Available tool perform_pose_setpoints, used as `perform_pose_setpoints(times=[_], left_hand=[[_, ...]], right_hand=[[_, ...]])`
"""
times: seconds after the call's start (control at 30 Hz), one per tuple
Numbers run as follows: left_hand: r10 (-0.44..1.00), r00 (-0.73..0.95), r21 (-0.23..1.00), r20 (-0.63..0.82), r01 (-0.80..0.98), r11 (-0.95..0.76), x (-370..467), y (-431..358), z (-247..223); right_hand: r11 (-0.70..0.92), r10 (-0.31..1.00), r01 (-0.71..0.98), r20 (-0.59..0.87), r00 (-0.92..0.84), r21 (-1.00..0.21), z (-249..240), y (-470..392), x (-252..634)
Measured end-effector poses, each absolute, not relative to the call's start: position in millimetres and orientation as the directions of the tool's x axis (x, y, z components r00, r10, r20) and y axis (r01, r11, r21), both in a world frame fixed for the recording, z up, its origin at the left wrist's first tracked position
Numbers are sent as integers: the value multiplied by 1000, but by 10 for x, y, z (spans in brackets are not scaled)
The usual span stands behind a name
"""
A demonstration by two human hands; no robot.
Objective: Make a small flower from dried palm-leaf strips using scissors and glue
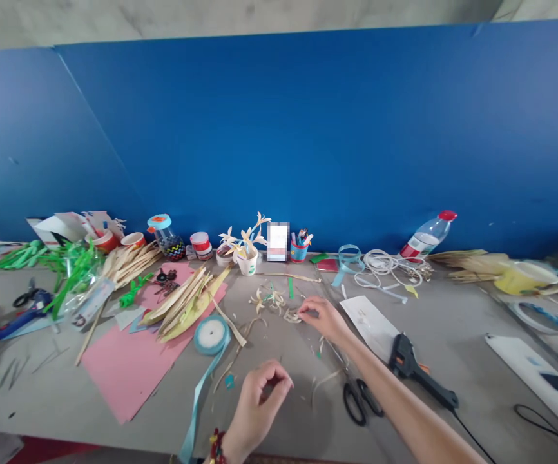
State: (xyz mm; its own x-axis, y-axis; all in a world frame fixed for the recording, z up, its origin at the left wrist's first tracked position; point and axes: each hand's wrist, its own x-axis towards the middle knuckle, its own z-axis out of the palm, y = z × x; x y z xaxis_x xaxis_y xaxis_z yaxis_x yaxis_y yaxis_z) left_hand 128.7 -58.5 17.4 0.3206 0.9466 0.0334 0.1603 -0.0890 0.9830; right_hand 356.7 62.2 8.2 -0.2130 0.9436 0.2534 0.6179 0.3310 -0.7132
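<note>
My left hand (261, 403), with a beaded bracelet at the wrist, hovers over the near middle of the grey table with thumb and fingertips together; anything between them is too small to tell. Further back, my right hand (325, 320) has its fingertips at a small pale curled husk piece (292, 315); whether it grips the piece is unclear. Pale husk flowers (259, 299) lie just left of it. Behind them, a white cup (248, 263) holds more husk flowers. Black-handled scissors (355, 403) lie partly beneath my right forearm.
A blue ribbon roll (211, 334), pink paper (124, 370) and dried husks (187, 306) lie left. At right are a black glue gun (419, 370), white paper (368, 322), a power strip (540, 380) and a bottle (426, 237). A blue panel (279, 129) stands behind.
</note>
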Motion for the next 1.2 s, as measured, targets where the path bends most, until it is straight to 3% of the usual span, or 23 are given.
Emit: perform_pose_setpoints(times=[0.13,0.33,0.43,0.6,0.7,0.83,1.03,1.1,1.2], left_hand=[[961,277,981,22,177,-74,1253,-615,87],[973,107,972,205,-137,-190,1188,-682,-3],[970,146,976,196,-126,-178,1186,-691,26],[932,275,971,236,-21,-239,1251,-669,121],[936,240,959,259,48,-278,1297,-644,143],[929,162,921,333,154,-357,1317,-668,169],[915,100,827,390,398,-396,1006,-626,368],[899,89,721,430,565,-401,753,-449,459],[917,43,477,397,844,-246,306,-62,573]], right_hand=[[333,943,662,244,-226,-672,52,660,3641],[291,955,703,235,-178,-649,323,412,3733],[323,946,703,202,-253,-633,372,133,3674],[495,868,748,209,-451,-442,256,-199,3434],[624,778,720,153,-610,-303,186,-232,3274],[685,727,699,125,-675,-206,100,-268,3226],[721,693,655,218,-687,-226,-43,-375,3391],[720,694,643,257,-673,-261,-35,-400,3427],[687,726,646,286,-625,-333,13,-441,3468]])
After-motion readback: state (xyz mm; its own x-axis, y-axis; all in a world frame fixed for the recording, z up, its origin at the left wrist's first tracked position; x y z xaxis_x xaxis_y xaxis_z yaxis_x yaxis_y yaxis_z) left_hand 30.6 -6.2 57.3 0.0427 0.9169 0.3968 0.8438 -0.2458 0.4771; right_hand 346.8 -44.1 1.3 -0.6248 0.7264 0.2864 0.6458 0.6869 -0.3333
